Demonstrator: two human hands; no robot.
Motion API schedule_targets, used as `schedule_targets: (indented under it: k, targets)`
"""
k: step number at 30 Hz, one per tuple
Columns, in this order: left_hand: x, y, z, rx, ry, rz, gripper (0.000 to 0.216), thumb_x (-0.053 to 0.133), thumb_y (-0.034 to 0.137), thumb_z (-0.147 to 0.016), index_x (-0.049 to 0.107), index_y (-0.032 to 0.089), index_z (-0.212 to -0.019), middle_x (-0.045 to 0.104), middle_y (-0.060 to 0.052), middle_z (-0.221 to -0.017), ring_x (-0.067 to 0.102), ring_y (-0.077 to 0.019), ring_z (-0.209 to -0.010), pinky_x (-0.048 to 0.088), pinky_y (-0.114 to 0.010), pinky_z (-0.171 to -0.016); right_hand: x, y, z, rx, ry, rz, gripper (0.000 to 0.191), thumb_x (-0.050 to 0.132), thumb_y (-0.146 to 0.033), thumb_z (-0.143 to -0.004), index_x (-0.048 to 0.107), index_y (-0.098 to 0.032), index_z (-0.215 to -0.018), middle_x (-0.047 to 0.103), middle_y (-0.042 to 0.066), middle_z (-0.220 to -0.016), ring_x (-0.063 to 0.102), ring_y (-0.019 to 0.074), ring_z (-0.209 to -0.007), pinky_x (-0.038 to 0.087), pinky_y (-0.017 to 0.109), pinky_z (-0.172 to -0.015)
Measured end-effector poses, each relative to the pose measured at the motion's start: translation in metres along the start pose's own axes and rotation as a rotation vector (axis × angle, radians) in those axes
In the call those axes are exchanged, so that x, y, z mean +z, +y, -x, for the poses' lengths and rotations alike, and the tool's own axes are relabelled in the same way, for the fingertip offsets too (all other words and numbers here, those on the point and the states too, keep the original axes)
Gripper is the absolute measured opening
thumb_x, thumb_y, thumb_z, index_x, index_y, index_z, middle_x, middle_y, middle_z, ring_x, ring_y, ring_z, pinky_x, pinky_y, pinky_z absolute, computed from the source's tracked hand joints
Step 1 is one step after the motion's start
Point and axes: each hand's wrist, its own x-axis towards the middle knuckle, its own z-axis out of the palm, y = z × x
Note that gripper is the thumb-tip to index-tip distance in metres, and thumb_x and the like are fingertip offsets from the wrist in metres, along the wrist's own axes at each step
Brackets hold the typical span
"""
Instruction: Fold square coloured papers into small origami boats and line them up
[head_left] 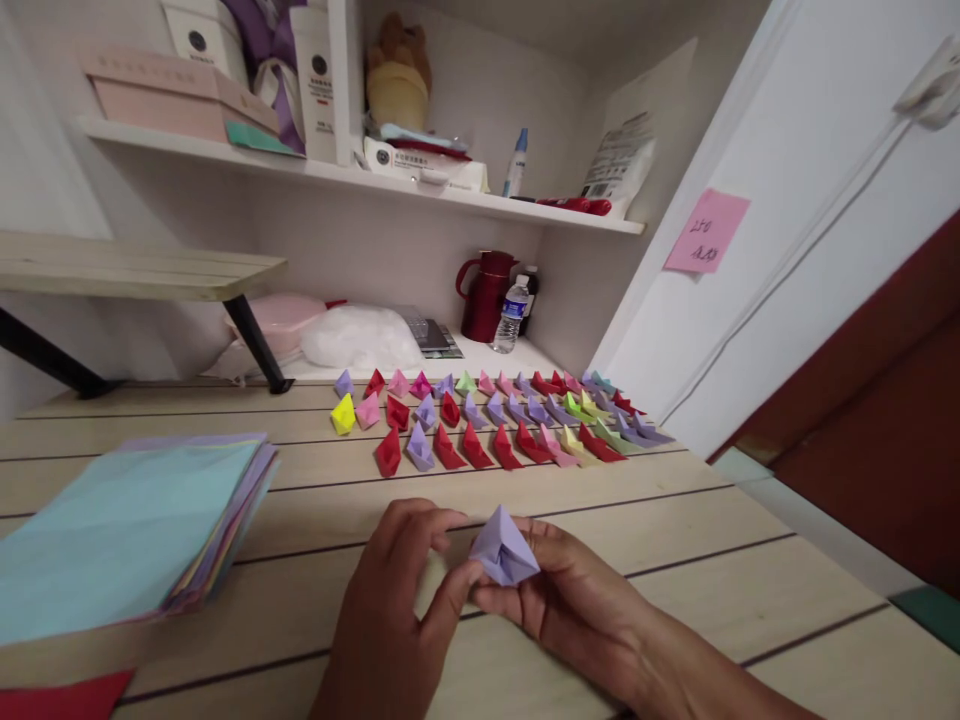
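A small lilac folded-paper boat [505, 552] is held over the table, one pointed side facing up. My right hand [574, 605] grips it from the right, fingers behind and below it. My left hand [405, 590] is at its left side, fingers curved and apart, with the thumb tip at the paper's left corner. Beyond my hands, several finished paper boats in red, lilac, pink, yellow and green stand in rows, among them a red boat [388, 453] and a bright yellow boat [343, 414].
A stack of coloured paper sheets [127, 530], light blue on top, lies at the left. Red paper [67, 695] shows at the lower left edge. A raised wooden stand [142, 270] is at the back left. Behind the rows are a red jug [487, 295] and a water bottle [511, 318].
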Motion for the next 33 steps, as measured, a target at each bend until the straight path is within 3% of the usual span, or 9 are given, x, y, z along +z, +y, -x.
schedule_targets:
  k: [5,10,14,19,22,24,26,29,33]
  targets:
    - [0.001,0.007,0.0,0.072,0.0,-0.111,0.033,0.068,0.014,-0.078,0.055,0.029,-0.105,0.065,0.002,-0.093,0.062,-0.0179,-0.086,0.049,-0.033,-0.078,0.003,0.004,0.0,-0.042,-0.007,0.062,0.012,0.078,-0.02,-0.074,0.074,-0.011,-0.08,0.071,0.005,-0.075,0.066,0.0137,-0.066,0.056,0.028,-0.069]
    - [0.006,0.015,0.003,0.032,-0.011,-0.171,0.03,0.069,0.013,-0.073,0.06,0.026,-0.099,0.067,0.003,-0.075,0.063,-0.0186,-0.07,0.048,-0.037,-0.074,0.008,0.006,0.004,-0.17,0.063,0.356,0.033,0.077,-0.044,-0.075,0.069,-0.012,-0.071,0.062,0.001,-0.062,0.052,0.0101,-0.056,0.043,0.021,-0.057]
    - [0.015,0.013,0.006,-0.267,-0.099,-0.071,0.018,0.058,0.018,-0.077,0.061,0.027,-0.092,0.069,0.003,-0.072,0.063,-0.0172,-0.063,0.049,-0.032,-0.063,0.002,0.002,0.002,-0.268,0.083,0.658,0.04,0.072,-0.052,-0.078,0.063,-0.014,-0.069,0.053,-0.003,-0.061,0.045,0.0096,-0.057,0.035,0.021,-0.055]
    - [0.02,0.007,0.001,-0.617,-0.07,0.438,0.015,0.056,0.028,-0.077,0.053,0.025,-0.092,0.072,0.004,-0.072,0.065,-0.0152,-0.056,0.05,-0.026,-0.055,0.0,0.001,0.001,-0.309,-0.041,0.641,0.044,0.048,-0.057,-0.093,0.065,-0.016,-0.089,0.058,0.001,-0.072,0.055,0.0153,-0.071,0.043,0.028,-0.07]
    - [0.015,0.009,-0.006,-0.737,-0.024,0.582,0.013,0.058,0.029,-0.076,0.053,0.023,-0.086,0.07,0.006,-0.063,0.059,-0.0115,-0.045,0.045,-0.023,-0.049,0.003,0.002,0.003,-0.276,-0.097,0.579,0.042,0.047,-0.056,-0.095,0.06,-0.02,-0.112,0.063,0.004,-0.085,0.062,0.0183,-0.083,0.044,0.033,-0.08]
    - [0.011,0.01,-0.01,-0.759,-0.026,0.606,0.009,0.059,0.027,-0.076,0.054,0.021,-0.081,0.067,0.007,-0.057,0.057,-0.0103,-0.043,0.041,-0.021,-0.048,0.005,0.003,0.002,-0.269,-0.129,0.539,0.043,0.059,-0.05,-0.09,0.051,-0.024,-0.123,0.062,0.003,-0.093,0.063,0.0178,-0.086,0.044,0.034,-0.083]
    - [0.009,0.011,-0.011,-0.764,-0.017,0.613,0.007,0.059,0.025,-0.075,0.054,0.021,-0.078,0.064,0.008,-0.052,0.057,-0.0105,-0.042,0.04,-0.021,-0.049,0.005,0.005,0.0,-0.282,-0.161,0.508,0.058,0.074,-0.041,-0.081,0.043,-0.027,-0.128,0.059,0.002,-0.097,0.062,0.016,-0.083,0.044,0.034,-0.082]
    - [0.01,0.007,-0.01,-0.758,0.019,0.644,0.008,0.061,0.024,-0.074,0.054,0.021,-0.076,0.065,0.007,-0.054,0.06,-0.012,-0.047,0.041,-0.022,-0.052,0.006,0.008,-0.002,-0.335,-0.145,0.544,0.064,0.08,-0.032,-0.074,0.04,-0.029,-0.124,0.058,0.0,-0.098,0.06,0.0134,-0.076,0.046,0.032,-0.076]
    - [0.013,0.005,-0.008,-0.755,0.031,0.644,0.012,0.065,0.025,-0.072,0.053,0.021,-0.073,0.065,0.006,-0.056,0.06,-0.0118,-0.052,0.04,-0.02,-0.053,0.01,0.007,0.005,-0.444,-0.046,0.87,0.036,0.072,-0.021,-0.079,0.046,-0.024,-0.104,0.06,0.0,-0.094,0.058,0.0139,-0.078,0.046,0.028,-0.071]
